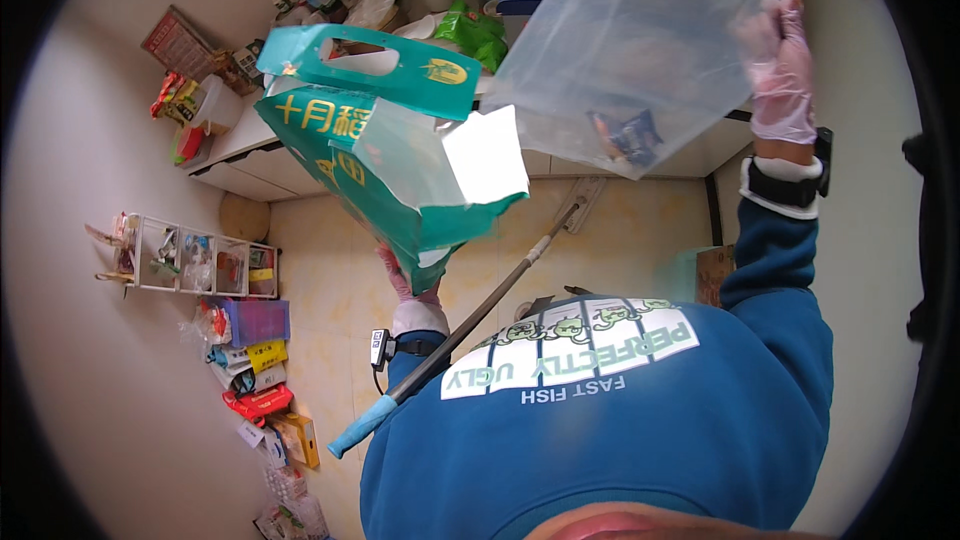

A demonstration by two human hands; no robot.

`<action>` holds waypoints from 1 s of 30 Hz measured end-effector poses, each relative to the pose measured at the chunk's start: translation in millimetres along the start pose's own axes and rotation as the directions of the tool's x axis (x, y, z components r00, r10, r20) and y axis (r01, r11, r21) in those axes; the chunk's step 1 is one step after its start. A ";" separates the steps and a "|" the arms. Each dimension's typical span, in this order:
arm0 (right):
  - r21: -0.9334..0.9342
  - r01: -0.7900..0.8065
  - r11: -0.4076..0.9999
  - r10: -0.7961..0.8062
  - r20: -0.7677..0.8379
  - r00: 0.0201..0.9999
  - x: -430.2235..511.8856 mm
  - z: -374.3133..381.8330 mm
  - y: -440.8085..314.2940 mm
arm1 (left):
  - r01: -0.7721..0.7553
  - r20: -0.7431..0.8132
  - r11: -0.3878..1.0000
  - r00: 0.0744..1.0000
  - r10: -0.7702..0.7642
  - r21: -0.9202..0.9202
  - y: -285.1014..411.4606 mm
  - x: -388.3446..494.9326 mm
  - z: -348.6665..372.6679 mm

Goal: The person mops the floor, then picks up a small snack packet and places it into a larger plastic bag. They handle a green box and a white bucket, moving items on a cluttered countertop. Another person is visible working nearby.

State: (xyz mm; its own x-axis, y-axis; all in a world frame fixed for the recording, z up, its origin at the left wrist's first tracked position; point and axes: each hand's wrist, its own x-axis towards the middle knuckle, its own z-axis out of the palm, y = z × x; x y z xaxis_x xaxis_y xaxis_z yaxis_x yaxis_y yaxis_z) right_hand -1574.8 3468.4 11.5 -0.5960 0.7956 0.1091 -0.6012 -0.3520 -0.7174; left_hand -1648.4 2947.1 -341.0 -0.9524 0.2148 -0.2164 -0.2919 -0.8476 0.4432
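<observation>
My left hand (403,274), in a thin pink glove, holds a green bag (315,135) low down; the bag hides most of the fingers. The bag has gold printing, a pale inner lining, an open mouth and a handle strip with a cut-out. Raised at the right, my right hand (784,75), also gloved, grips the edge of a large translucent plastic bag (630,37). Inside it, near the bottom, a small dark-blue packet (634,136) shows through. A flat mop (499,300) slants across my left arm, its blue grip by my sleeve and its head on the floor.
Ahead runs a white counter (244,124) crowded with containers, a bright green bag (472,34) and boxes. Along the left wall stand a white wire rack (199,259), a purple bin (255,321) and several packages. A cardboard box (715,274) sits near my right arm.
</observation>
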 end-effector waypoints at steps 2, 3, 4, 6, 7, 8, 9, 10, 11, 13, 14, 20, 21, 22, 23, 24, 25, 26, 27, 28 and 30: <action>0.050 -0.162 0.985 0.138 0.321 0.937 -3.1 0.8 19.3 | -0.016 0.023 1.000 1.000 0.016 0.016 1.0 -1.2 0.1; 0.054 -0.237 0.970 0.191 0.433 0.881 -5.2 2.1 26.7 | 0.001 0.036 1.000 0.999 -0.001 0.005 1.6 -1.1 -0.5; -0.024 -0.139 0.990 0.135 0.456 0.880 -10.6 2.0 34.5 | -0.015 -0.029 1.000 0.999 0.015 0.018 2.3 -1.0 -1.0; -0.173 0.053 0.983 0.024 0.417 0.909 -30.5 -2.4 50.7 | 0.086 -0.027 0.994 0.996 -0.087 -0.064 3.4 -0.7 0.7; -0.272 0.102 0.957 0.053 0.508 0.860 -40.1 -4.2 55.5 | 0.066 0.026 0.998 0.998 -0.065 -0.006 3.1 -1.7 3.2; -0.294 0.071 0.953 0.091 0.502 0.860 -49.9 -3.8 68.2 | 0.066 0.006 0.996 0.998 -0.067 0.065 4.1 -1.3 7.6; -0.427 0.145 0.893 0.133 0.557 0.820 -57.4 -1.3 81.3 | 0.043 0.029 0.995 0.999 -0.046 0.084 4.1 -2.7 13.3; -0.564 0.227 0.794 0.173 0.567 0.806 -65.7 -0.7 92.0 | 0.036 0.084 0.993 0.995 -0.045 0.112 3.8 -3.0 20.7; -0.581 0.232 0.780 0.234 0.615 0.753 -76.5 -0.7 106.7 | 0.027 0.139 0.990 0.989 -0.046 0.139 3.4 -3.8 29.2; -0.606 0.181 0.775 0.333 0.634 0.698 -103.0 -1.8 139.6 | -0.005 0.179 0.998 0.984 -0.007 0.069 -3.1 -4.3 48.4; -0.595 0.132 0.793 0.384 0.656 0.650 -112.2 -2.0 153.2 | 0.001 0.250 1.000 0.968 -0.005 0.016 -5.3 -4.2 57.6; -0.694 0.028 0.720 0.591 0.633 0.501 -138.2 -9.4 201.4 | -0.085 0.081 0.976 0.994 0.070 0.201 -37.9 -8.7 98.5; -0.741 -0.062 0.669 0.648 0.540 0.537 -141.4 -13.9 204.3 | -0.148 0.101 0.956 0.987 0.126 0.254 -43.8 -11.3 102.5; -0.715 -0.088 0.693 0.623 0.534 0.571 -142.7 -17.7 207.5 | -0.167 0.099 0.931 0.985 0.143 0.323 -47.0 -12.4 106.2; -0.702 -0.117 0.703 0.617 0.519 0.592 -144.5 -22.6 209.5 | -0.236 0.156 0.910 0.969 0.193 0.340 -50.4 -17.3 109.0; -0.678 -0.129 0.723 0.605 0.532 0.593 -144.4 -27.0 211.4 | -0.262 0.152 0.867 0.964 0.217 0.425 -51.1 -19.8 112.1; -0.694 -0.213 0.687 0.647 0.453 0.613 -145.0 -32.0 212.9 | -0.283 0.176 0.818 0.958 0.224 0.500 -52.6 -23.6 115.3; -0.728 -0.300 0.617 0.699 0.332 0.633 -143.8 -36.6 213.2 | -0.329 0.207 0.757 0.944 0.256 0.565 -52.3 -26.4 118.4; -0.741 -0.377 0.556 0.736 0.227 0.638 -143.6 -41.1 213.7 | -0.323 0.223 0.781 0.945 0.238 0.535 -52.8 -29.8 121.9; -0.739 -0.463 0.489 0.746 0.080 0.661 -142.5 -45.2 213.4 | -0.285 0.207 0.784 0.957 0.203 0.552 -52.5 -32.6 125.0; -0.721 -0.479 0.501 0.741 0.071 0.668 -141.9 -51.9 213.4 | -0.245 0.199 0.771 0.967 0.156 0.587 -52.8 -36.7 130.4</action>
State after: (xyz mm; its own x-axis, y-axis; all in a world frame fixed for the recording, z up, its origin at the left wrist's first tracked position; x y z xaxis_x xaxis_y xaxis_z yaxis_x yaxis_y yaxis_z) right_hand -1590.9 3306.0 -192.8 -0.8814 0.2352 -0.4097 0.3679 -0.2021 -0.9076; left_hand -1609.5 3047.3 -243.0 -0.9845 0.1722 0.0330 -0.0434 -0.4216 0.9057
